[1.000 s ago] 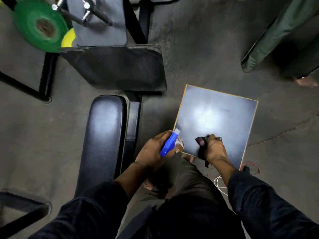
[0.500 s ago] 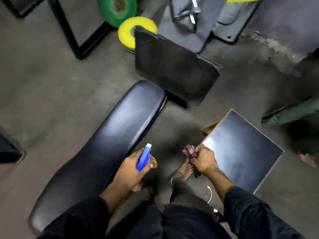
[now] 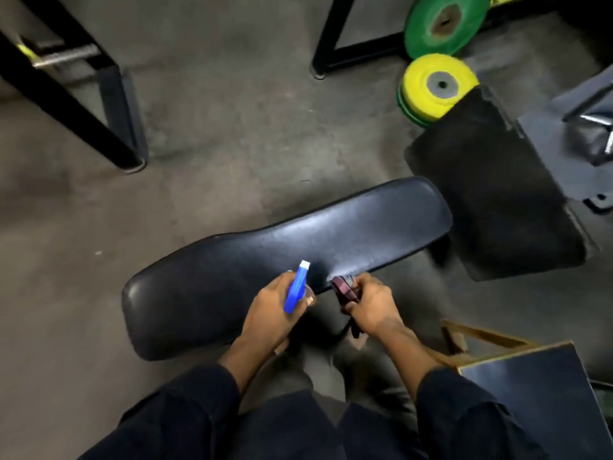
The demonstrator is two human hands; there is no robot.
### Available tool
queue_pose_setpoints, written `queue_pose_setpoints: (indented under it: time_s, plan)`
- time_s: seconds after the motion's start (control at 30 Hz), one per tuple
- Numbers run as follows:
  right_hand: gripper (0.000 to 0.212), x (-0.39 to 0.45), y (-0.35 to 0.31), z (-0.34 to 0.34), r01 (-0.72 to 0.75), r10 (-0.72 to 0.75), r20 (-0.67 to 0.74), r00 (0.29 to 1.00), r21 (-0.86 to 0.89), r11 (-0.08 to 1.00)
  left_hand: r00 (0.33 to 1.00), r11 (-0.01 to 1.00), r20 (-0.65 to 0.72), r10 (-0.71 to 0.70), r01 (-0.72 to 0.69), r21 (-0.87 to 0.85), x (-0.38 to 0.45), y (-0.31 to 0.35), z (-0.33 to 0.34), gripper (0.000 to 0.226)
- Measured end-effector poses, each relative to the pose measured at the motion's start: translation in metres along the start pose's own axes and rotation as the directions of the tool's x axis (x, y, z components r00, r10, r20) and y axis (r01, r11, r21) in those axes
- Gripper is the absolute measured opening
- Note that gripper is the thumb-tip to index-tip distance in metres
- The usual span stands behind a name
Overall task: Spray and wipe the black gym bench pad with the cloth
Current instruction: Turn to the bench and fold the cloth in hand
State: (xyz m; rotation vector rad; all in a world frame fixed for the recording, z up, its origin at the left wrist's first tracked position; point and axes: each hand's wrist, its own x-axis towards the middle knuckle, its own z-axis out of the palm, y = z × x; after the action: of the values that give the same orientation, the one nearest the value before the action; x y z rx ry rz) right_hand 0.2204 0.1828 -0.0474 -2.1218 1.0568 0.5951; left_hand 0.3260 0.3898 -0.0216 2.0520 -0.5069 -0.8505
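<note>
Left hand (image 3: 270, 312) clenched round a blue spray bottle (image 3: 296, 287), white nozzle tip pointing up and away from the wrist, out over the pad (image 3: 282, 250). Right hand (image 3: 370, 305) just beside it, fisted on a dark reddish cloth (image 3: 345, 290); cloth bunches out past the thumb side and a strip hangs below the fist. Can't tell if the cloth touches the pad edge. Pad is a long black cushion lying directly ahead of both hands, running from low on the left-hand side up past the right hand; left hand overlaps its near edge, right hand sits at that edge. Second black pad (image 3: 497, 190) beyond the right hand, tilted. Yellow plate (image 3: 436, 84) and green plate (image 3: 444, 23) further out past it. Black frame legs (image 3: 66, 94) well beyond the left hand. Dark board with a wooden rim (image 3: 537, 393) beside the right forearm. Floor (image 3: 215, 127) grey concrete
</note>
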Motion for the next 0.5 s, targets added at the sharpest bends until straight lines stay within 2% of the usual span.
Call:
queue_pose_setpoints:
  time_s: [0.13,0.3,0.37,0.5]
  plan:
    - [0.033,0.043,-0.037,0.015,0.110,-0.109,0.038,0.993,-0.032,0.993,0.985,0.999,-0.169,-0.028,0.032,0.020,0.001,-0.023,-0.010,0.021]
    - [0.041,0.109,-0.058,0.034,0.194,-0.181,0.100,0.978,-0.134,0.972,0.954,0.995,-0.283,-0.094,0.097,-0.003,0.029,-0.031,-0.008,0.031]
    - [0.041,0.123,-0.062,0.032,0.177,-0.165,0.088,0.982,-0.164,0.970,0.948,0.997,-0.309,-0.073,0.068,-0.028,0.036,-0.025,-0.004,0.031]
    - [0.038,0.177,-0.066,0.051,0.217,-0.196,0.107,0.975,-0.237,0.947,0.942,0.994,-0.319,-0.102,0.108,0.002,0.074,-0.044,0.008,0.039]
